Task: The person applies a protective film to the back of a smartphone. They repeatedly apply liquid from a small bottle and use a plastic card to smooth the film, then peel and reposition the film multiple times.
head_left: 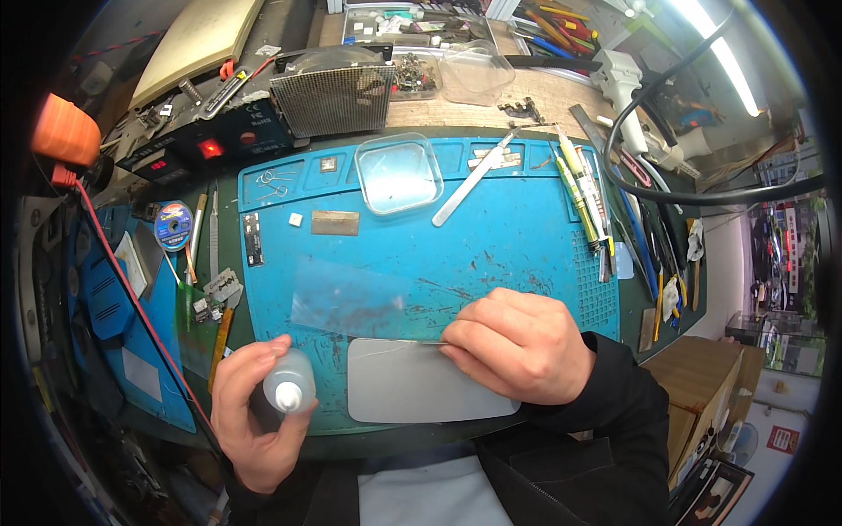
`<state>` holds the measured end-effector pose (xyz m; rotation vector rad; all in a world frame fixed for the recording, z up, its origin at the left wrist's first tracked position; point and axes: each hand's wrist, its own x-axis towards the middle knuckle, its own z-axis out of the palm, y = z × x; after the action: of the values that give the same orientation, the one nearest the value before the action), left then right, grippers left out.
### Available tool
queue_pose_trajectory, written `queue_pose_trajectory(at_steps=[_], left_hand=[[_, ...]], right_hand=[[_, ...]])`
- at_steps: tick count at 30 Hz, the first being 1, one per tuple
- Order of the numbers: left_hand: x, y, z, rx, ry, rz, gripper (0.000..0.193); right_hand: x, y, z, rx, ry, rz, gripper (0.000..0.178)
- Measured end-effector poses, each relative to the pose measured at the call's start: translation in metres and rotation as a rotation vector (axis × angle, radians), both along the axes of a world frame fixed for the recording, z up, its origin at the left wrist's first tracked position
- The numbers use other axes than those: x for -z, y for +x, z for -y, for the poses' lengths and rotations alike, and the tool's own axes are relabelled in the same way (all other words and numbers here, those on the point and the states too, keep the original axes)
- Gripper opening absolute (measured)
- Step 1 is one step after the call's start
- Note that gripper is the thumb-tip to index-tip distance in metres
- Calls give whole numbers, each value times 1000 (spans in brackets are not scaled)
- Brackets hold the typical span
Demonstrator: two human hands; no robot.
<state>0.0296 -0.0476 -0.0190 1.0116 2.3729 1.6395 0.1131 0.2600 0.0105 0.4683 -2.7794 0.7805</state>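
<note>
My left hand (250, 421) is wrapped round a translucent squeeze bottle (291, 377) with a white nozzle cap, upright at the mat's front left. To its right lies a flat grey panel with rounded corners (412, 390), shaped like a phone's back or screen. My right hand (522, 346) is closed in a pinch at the panel's far edge. A thin pale line runs along that edge toward the fingertips; what they hold is too small to make out. A clear film sheet (351, 298) lies just beyond the panel on the blue work mat (474, 254).
Farther back on the mat are a clear plastic tray (399, 175), tweezers (474, 180) and a thin metal plate (335, 223). Syringes (579, 193) and several tools line the right side. A red cable (132, 289) and solder spool (173, 225) lie left, below a station with a red display (210, 147).
</note>
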Motion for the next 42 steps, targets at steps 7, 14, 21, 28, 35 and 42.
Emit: queue_pose_trajectory(at_steps=[7, 14, 21, 28, 35, 42], left_hand=[[2, 2, 2, 2, 9, 39, 57], [3, 1, 3, 5, 7, 40, 57], [1, 1, 3, 22, -23, 12, 57], [-2, 1, -4, 19, -48, -89, 59], [-4, 1, -1, 115, -65, -77, 58], [-5, -1, -4, 158, -67, -100, 61]], right_hand=[[0, 1, -1, -3, -4, 3, 20], [1, 1, 0, 4, -2, -8, 21], [10, 3, 3, -13, 61, -114, 20], [9, 3, 8, -21, 128, -152, 24], [8, 4, 12, -12, 166, -205, 24], [6, 3, 11, -31, 167, -172, 22]])
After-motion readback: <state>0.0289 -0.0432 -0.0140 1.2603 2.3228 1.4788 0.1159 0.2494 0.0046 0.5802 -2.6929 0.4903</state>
